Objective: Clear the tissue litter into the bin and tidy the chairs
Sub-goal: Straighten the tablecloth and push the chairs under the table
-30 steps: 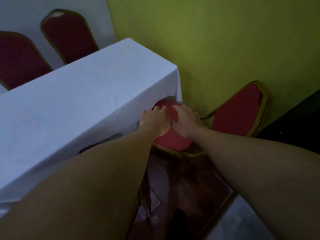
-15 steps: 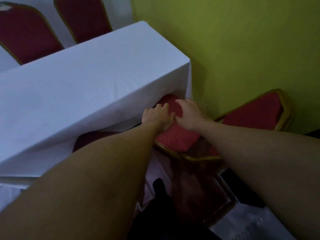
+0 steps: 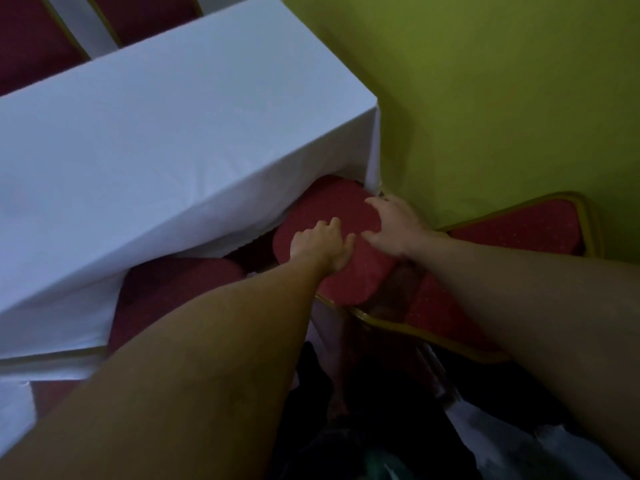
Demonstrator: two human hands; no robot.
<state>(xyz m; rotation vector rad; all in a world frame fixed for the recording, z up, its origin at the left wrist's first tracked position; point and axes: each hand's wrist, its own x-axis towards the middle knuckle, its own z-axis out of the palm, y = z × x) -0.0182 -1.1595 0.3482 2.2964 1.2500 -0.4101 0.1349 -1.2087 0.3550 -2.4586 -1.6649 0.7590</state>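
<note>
A red chair with a gold frame stands at the table's corner by the wall, its padded seat (image 3: 332,209) partly tucked under the white tablecloth (image 3: 156,140). Its red backrest (image 3: 519,226) points right, towards the wall. My left hand (image 3: 320,245) presses down on the middle of the seat with the fingers bent. My right hand (image 3: 394,225) grips the seat's right edge, fingers over the far corner. I see no tissue and no bin.
A second red seat (image 3: 173,289) sticks out from under the cloth to the left. Two more red chair backs (image 3: 31,46) (image 3: 145,15) stand on the table's far side. The green wall (image 3: 485,98) runs close along the right. The dark floor lies below.
My hands have spread apart on the seat, the right one sliding to its right edge. More of the seat shows, and I have leaned in closer over the table corner.
</note>
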